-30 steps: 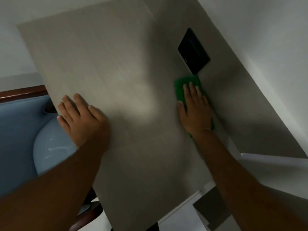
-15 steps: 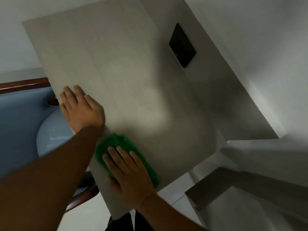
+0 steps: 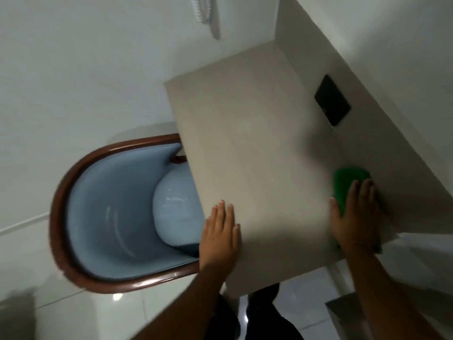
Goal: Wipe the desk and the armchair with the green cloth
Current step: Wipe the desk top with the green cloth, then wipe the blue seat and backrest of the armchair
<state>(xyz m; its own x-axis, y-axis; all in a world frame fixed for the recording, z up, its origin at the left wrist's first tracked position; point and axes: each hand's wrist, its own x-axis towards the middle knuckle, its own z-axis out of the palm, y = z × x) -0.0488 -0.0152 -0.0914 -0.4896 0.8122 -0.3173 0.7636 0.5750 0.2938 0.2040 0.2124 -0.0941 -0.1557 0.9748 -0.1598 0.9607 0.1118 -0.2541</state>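
Note:
The pale grey-beige desk fills the middle of the view. A green cloth lies on its right side, and my right hand presses flat on the cloth's near part near the desk's right edge. Flat on the desk's left front edge rests my left hand, fingers spread, holding nothing. The armchair, light blue with a curved dark wood rim, is tucked under the desk's left side; its seat cushion is partly hidden by the desktop.
A black rectangular plate sits on the desk's far right by the wall. A white cord hangs on the wall above. Glossy white floor tiles surround the chair. My dark-clothed legs stand at the desk's near edge.
My right hand has swept the green cloth from the desk's near left corner back to the right edge. The view has swung left, showing the whole armchair. My left hand stays on the left edge.

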